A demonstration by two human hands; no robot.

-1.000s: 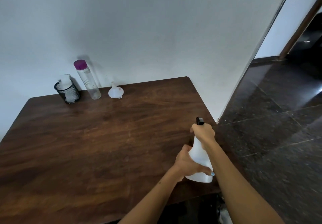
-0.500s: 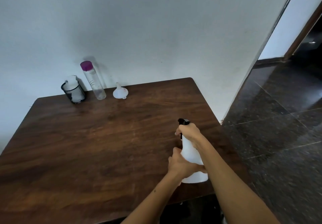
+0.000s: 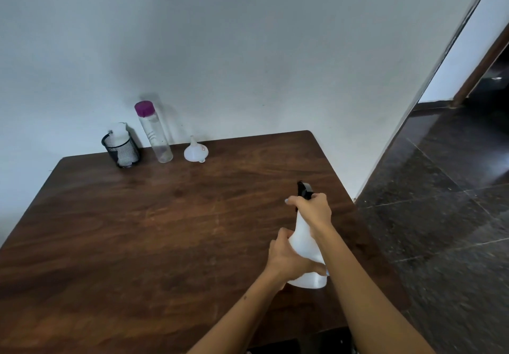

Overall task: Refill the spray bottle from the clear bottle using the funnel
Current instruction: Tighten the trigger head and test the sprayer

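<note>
We see the white spray bottle (image 3: 305, 246) standing on the wooden tabletop (image 3: 154, 232) at about four o'clock. Our left hand (image 3: 289, 258) wraps its body; our right hand (image 3: 312, 210) grips the black sprayer head (image 3: 303, 189), hiding the neck and most of the trigger. At eleven o'clock, by the wall, stand the clear bottle (image 3: 155, 133) with its purple cap, the funnel (image 3: 195, 151) mouth-down beside it, and a black mesh cup (image 3: 121, 149) whose white contents we cannot identify.
</note>
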